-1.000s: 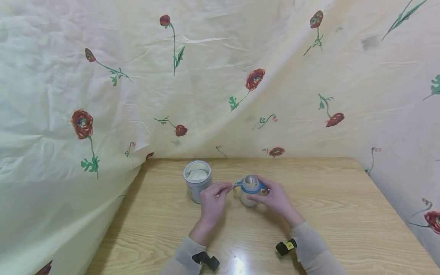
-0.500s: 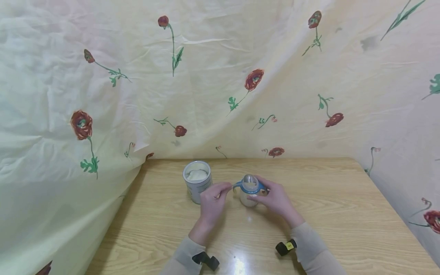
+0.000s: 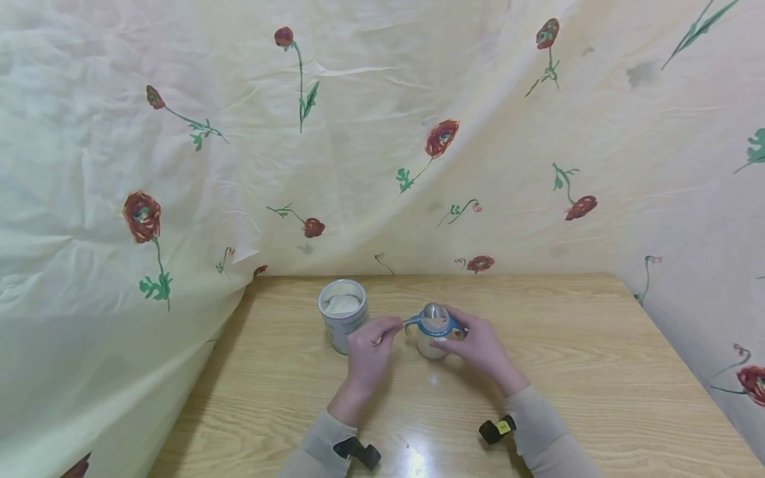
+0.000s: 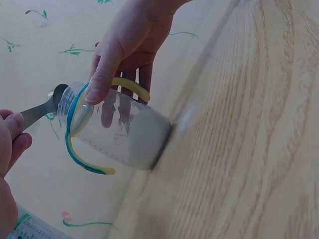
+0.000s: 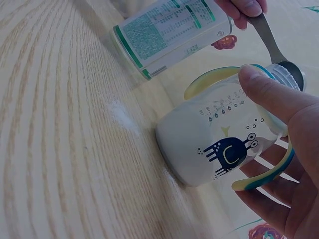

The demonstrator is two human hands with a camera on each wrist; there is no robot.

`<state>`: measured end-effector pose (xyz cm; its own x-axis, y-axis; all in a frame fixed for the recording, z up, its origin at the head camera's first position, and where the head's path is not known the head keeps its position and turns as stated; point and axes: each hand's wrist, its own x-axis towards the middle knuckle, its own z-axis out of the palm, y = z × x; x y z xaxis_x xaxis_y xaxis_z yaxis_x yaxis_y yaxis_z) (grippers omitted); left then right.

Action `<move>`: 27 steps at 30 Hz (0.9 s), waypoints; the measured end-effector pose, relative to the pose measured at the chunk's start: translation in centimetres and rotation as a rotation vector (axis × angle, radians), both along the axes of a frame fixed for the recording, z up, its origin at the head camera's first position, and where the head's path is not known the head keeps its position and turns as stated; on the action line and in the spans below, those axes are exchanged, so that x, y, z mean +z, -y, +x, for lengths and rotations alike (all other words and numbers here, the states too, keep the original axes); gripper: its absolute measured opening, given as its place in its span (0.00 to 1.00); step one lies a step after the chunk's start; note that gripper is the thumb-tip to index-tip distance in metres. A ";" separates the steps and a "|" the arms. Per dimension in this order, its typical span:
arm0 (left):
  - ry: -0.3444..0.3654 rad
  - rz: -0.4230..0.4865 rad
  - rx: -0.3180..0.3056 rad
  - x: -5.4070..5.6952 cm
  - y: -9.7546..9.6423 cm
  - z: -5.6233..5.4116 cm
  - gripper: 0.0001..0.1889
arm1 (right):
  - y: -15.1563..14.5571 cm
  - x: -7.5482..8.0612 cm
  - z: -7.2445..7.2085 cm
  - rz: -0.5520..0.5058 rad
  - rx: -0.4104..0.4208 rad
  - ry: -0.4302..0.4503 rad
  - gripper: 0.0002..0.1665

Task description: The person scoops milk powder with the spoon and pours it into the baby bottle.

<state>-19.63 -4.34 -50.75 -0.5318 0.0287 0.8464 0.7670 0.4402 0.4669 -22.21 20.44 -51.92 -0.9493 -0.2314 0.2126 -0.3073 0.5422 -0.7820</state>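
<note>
My left hand [image 3: 372, 348] pinches the handle of a metal spoon [image 4: 37, 112] between thumb and fingers. The spoon's rounded bowl [image 3: 433, 310] is tipped right at the open mouth of a baby bottle [image 5: 197, 137]. That bottle is clear, with a blue-and-yellow two-handled ring and a dark cartoon creature printed on its side. Whitish contents fill its lower part, and it stands upright on the table. My right hand [image 3: 483, 345] grips the bottle near its collar, thumb in front and fingers behind.
An open tin [image 3: 342, 325] of white powder stands on the wooden table [image 3: 568, 358], just left of the bottle and beside my left hand. Its printed label [image 5: 169, 37] shows in the right wrist view. A flowered cloth [image 3: 358, 133] hangs behind the table.
The spoon's bowl has tilted and shifted slightly left over the bottle mouth. Both hands keep their hold in nearly the same place.
</note>
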 end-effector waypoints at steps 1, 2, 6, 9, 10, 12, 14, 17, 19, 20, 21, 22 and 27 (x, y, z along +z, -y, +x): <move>-0.008 -0.012 0.003 0.0 0.0 0.0 0.06 | 0.0 0.0 0.0 -0.003 0.002 -0.001 0.51; -0.018 -0.028 0.006 0.1 0.1 0.0 0.06 | 0.0 0.0 0.0 -0.007 0.005 -0.002 0.51; -0.082 -0.144 0.025 0.5 0.3 0.0 0.07 | 0.0 0.0 0.0 -0.021 0.021 -0.010 0.50; -0.137 -0.239 0.040 0.7 0.6 0.0 0.10 | -0.1 0.1 0.0 -0.027 0.031 -0.017 0.50; -0.159 -0.263 0.045 0.8 0.6 0.0 0.11 | -0.1 0.1 0.0 -0.027 0.032 -0.019 0.50; -0.204 -0.287 0.057 0.8 0.6 0.0 0.12 | 0.0 0.1 0.0 -0.031 0.031 -0.019 0.50; -0.249 -0.281 0.063 0.8 0.6 0.0 0.14 | 0.0 0.1 0.1 -0.027 0.029 -0.015 0.51; -0.290 -0.265 0.063 0.5 0.5 -0.2 0.13 | 0.0 0.1 0.2 -0.027 0.028 -0.003 0.51; -0.299 -0.254 0.059 0.4 0.5 -0.2 0.13 | 0.0 0.2 0.2 -0.026 0.028 0.003 0.51; -0.297 -0.250 0.057 0.3 0.5 -0.2 0.13 | 0.0 0.2 0.2 -0.026 0.027 0.005 0.52; -0.295 -0.246 0.053 0.2 0.5 -0.2 0.13 | 0.0 0.2 0.2 -0.026 0.024 0.007 0.52; -0.296 -0.239 0.050 0.2 0.5 -0.3 0.13 | 0.0 0.1 0.3 -0.023 0.022 0.007 0.52; -0.312 -0.208 0.034 -0.1 0.6 -0.4 0.11 | 0.0 0.1 0.2 -0.011 0.012 0.007 0.52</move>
<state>-20.01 -4.92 -50.81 -0.2528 0.2037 0.9458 0.8417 0.5284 0.1111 -22.02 20.46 -51.86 -0.9479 -0.2403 0.2091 -0.3086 0.5295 -0.7902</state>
